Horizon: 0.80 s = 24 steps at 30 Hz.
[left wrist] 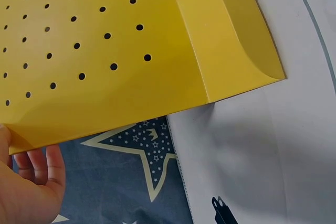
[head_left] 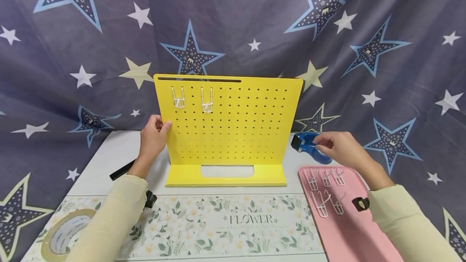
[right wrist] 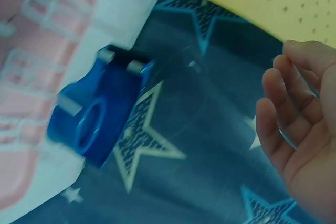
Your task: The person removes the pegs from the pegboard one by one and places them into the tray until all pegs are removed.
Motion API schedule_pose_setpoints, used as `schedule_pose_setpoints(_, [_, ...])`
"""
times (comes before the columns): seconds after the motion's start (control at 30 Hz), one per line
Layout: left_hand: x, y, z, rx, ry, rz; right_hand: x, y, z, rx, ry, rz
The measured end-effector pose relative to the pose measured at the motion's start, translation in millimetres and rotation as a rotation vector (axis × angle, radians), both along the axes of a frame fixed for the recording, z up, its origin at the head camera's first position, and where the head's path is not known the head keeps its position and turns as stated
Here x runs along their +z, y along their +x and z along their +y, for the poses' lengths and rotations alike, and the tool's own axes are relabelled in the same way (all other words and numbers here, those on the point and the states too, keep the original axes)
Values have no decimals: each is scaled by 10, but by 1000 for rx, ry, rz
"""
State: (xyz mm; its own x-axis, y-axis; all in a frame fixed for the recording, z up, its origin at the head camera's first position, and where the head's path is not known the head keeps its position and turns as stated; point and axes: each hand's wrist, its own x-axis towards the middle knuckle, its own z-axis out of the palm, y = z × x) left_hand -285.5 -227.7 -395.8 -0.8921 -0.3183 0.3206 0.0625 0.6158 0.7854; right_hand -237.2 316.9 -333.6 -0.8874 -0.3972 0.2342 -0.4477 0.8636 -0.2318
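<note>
A yellow pegboard (head_left: 233,132) stands upright on its base, with two white wire hooks (head_left: 207,101) hanging at its upper left. My left hand (head_left: 152,138) grips the board's left edge, thumb on the front and fingers behind; the left wrist view shows the hand (left wrist: 34,187) at the board (left wrist: 121,93). To the right, my right hand (head_left: 340,146) hovers by a blue tape dispenser (head_left: 320,155). In the right wrist view the hand (right wrist: 307,124) has loosely bent, spread fingers holding nothing, apart from the dispenser (right wrist: 118,98). A faint clear curved outline shows beside the dispenser.
Several white wire hooks (head_left: 325,178) lie on a pink tray (head_left: 353,233) at the right. A wide tape roll (head_left: 52,239) lies at the front left, and a black object (head_left: 121,170) behind my left forearm. A star-patterned cloth (head_left: 233,19) hangs behind the table.
</note>
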Motion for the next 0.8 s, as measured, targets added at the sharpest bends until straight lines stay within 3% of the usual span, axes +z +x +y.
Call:
schedule_pose_setpoints(0.13, [5,-1,4,0,-1,-5,68,-67,-267,-4,-23,18])
schedule_pose_setpoints(0.4, [-11,-8,-5,7,-1,14,206,-218,-894,92,-100,132])
schedule_pose_setpoints(0.8, [-45,-24,-21,2,-5,20,209,-466,-1825,124,-182,196])
